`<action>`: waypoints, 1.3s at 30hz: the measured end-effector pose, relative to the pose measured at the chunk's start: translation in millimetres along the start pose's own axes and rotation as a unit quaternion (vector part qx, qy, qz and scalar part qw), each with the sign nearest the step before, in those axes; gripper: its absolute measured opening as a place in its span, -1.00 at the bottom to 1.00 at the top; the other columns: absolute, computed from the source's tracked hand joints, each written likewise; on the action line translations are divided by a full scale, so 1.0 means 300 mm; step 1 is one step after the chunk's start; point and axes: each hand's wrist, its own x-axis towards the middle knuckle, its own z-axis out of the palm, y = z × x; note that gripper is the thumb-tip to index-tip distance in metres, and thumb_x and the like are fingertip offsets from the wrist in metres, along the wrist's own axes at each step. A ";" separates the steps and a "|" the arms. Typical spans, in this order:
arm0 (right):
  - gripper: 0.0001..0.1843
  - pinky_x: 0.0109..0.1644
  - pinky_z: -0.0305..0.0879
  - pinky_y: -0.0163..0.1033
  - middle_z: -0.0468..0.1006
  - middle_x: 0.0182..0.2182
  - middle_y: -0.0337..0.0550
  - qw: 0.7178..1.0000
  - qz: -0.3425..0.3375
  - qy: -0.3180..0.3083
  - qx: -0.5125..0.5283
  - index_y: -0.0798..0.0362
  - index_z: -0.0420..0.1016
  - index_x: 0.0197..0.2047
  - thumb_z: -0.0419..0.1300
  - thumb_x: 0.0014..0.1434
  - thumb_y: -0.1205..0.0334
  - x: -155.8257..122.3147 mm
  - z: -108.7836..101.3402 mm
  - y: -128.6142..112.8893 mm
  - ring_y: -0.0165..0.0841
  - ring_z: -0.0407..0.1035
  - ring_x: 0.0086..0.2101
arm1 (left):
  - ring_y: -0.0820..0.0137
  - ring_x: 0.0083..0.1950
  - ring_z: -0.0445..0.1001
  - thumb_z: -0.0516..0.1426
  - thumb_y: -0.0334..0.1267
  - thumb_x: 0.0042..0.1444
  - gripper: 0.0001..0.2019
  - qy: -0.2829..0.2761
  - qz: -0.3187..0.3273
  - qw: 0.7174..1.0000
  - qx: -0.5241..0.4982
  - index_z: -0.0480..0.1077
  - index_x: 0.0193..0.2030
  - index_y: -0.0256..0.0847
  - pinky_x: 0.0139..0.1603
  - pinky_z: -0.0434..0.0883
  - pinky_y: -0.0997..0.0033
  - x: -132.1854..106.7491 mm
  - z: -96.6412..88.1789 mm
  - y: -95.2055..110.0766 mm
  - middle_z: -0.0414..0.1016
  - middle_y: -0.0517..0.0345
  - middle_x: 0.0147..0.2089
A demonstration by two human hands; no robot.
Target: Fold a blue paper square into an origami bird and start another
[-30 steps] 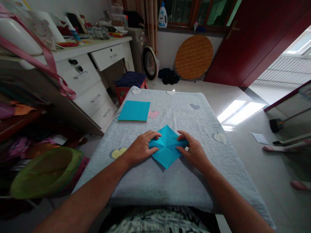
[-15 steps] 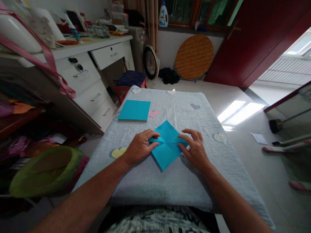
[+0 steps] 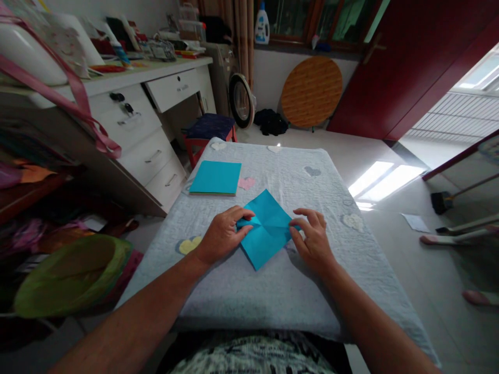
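A blue square sheet of paper [image 3: 265, 241] with crease lines crossing at its middle is turned like a diamond over the cloth-covered table [image 3: 273, 301]. My left hand [image 3: 228, 231] pinches its left corner between thumb and fingers. At the opposite corner, my right hand [image 3: 312, 234] pinches the paper too, its thumb and index finger close together. The fingers hide both side corners. Beyond my left hand lies a stack of square paper [image 3: 216, 177], blue on top.
Left of the table stand a white desk with drawers [image 3: 140, 127] and a green basket [image 3: 74, 275]. A stool [image 3: 210, 127] touches the far left area, near an open washing machine door [image 3: 241, 100]. A round wooden board [image 3: 312, 92] leans on the wall.
The blue paper has shifted slightly left and away from me, and its near corner has moved left. My right fingers now sit nearer its right tip; both hands still pinch it.
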 end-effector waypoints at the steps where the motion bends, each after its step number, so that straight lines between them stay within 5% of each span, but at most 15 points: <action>1: -0.82 0.15 0.18 0.14 0.45 0.02 0.02 0.999 0.032 0.004 0.023 0.00 0.50 -0.10 0.13 0.26 0.21 0.001 0.000 0.007 -0.07 0.28 0.07 | 0.36 -0.15 0.54 0.21 -0.40 0.13 -0.83 -0.002 -0.001 1.000 -0.001 0.45 -0.12 -0.16 -0.09 0.45 0.36 0.000 0.000 0.000 0.55 0.15 -0.19; 4: -0.57 -0.10 0.35 -0.05 0.52 -0.16 -0.05 0.987 0.112 -0.048 0.107 0.01 0.31 0.12 0.20 0.19 0.16 0.005 0.002 0.018 -0.21 0.41 -0.20 | 0.36 -0.13 0.53 0.21 -0.41 0.13 -0.78 -0.003 -0.010 1.000 -0.009 0.44 -0.08 -0.16 -0.05 0.46 0.33 -0.002 0.004 0.000 0.54 0.16 -0.18; 8: -0.52 -0.37 0.26 -0.27 0.43 -0.42 -0.33 0.963 0.133 -0.103 0.209 -0.05 0.25 0.15 0.20 0.15 0.23 0.012 0.007 0.013 -0.41 0.30 -0.48 | 0.37 -0.09 0.52 0.26 -0.42 0.06 -0.53 0.016 -0.053 0.997 -0.056 0.35 0.12 -0.12 -0.04 0.49 0.33 -0.005 0.012 0.003 0.50 0.11 -0.03; 12: -0.56 -0.31 0.33 -0.27 0.41 -0.41 -0.33 0.944 0.108 -0.092 0.300 -0.07 0.30 0.10 0.21 0.14 0.26 0.011 0.014 0.010 -0.39 0.35 -0.40 | 0.41 -0.12 0.53 0.28 -0.40 0.04 -0.54 0.005 -0.098 0.986 -0.135 0.34 0.09 -0.15 -0.13 0.53 0.41 -0.008 0.013 0.008 0.44 0.01 0.10; 16: -0.68 -0.19 0.40 -0.22 0.51 -0.29 -0.20 0.942 0.096 -0.085 0.311 -0.04 0.43 -0.01 0.22 0.13 0.30 0.005 0.012 0.009 -0.34 0.43 -0.28 | 0.32 0.03 0.51 0.27 -0.36 0.09 -0.82 0.008 -0.059 0.989 -0.137 0.45 -0.15 -0.19 -0.10 0.54 0.39 -0.008 0.006 0.009 0.48 0.00 0.05; 20: -0.75 -0.16 0.43 -0.20 0.58 -0.30 -0.18 0.950 0.087 -0.069 0.293 -0.03 0.51 -0.08 0.20 0.14 0.32 0.010 0.006 0.002 -0.33 0.47 -0.29 | 0.33 -0.09 0.56 0.25 -0.31 0.16 -0.97 0.044 -0.005 0.994 -0.096 0.50 -0.26 -0.20 -0.07 0.53 0.32 -0.008 0.005 0.004 0.58 0.04 -0.14; 25: -0.83 -0.20 0.41 -0.21 0.55 -0.31 -0.18 0.969 0.024 -0.037 0.243 -0.06 0.61 -0.19 0.20 0.21 0.33 0.026 -0.005 -0.023 -0.34 0.46 -0.29 | 0.30 -0.16 0.56 0.25 -0.25 0.19 -0.93 0.059 0.042 0.997 -0.034 0.53 -0.30 -0.17 -0.05 0.49 0.25 -0.005 0.007 0.003 0.62 0.06 -0.24; 31: -0.80 -0.02 0.37 -0.02 0.46 -0.04 -0.10 0.987 -0.052 0.002 0.155 -0.16 0.65 -0.23 0.23 0.20 0.33 0.053 -0.032 -0.100 -0.19 0.34 -0.02 | 0.35 -0.16 0.57 0.17 -0.33 0.25 -0.91 0.024 0.062 0.995 -0.070 0.53 -0.23 -0.18 -0.09 0.48 0.37 -0.012 0.012 0.027 0.61 0.07 -0.22; 35: -0.76 -0.04 0.34 -0.02 0.55 -0.23 -0.14 0.983 -0.090 -0.053 0.152 -0.14 0.62 -0.16 0.17 0.25 0.36 0.079 -0.035 -0.143 -0.22 0.37 -0.15 | 0.39 -0.25 0.55 0.21 -0.25 0.22 -0.91 0.022 0.026 0.996 -0.082 0.52 -0.19 -0.18 -0.18 0.48 0.43 -0.019 0.016 0.036 0.60 0.12 -0.26; 39: -0.73 -0.08 0.34 -0.08 0.57 -0.31 -0.19 0.983 -0.036 -0.044 0.173 -0.08 0.50 -0.02 0.22 0.21 0.35 0.091 -0.012 -0.158 -0.25 0.41 -0.23 | 0.41 -0.29 0.54 0.26 -0.23 0.17 -0.87 0.012 0.011 0.993 -0.113 0.51 -0.17 -0.21 -0.21 0.48 0.45 -0.019 0.017 0.042 0.59 0.12 -0.25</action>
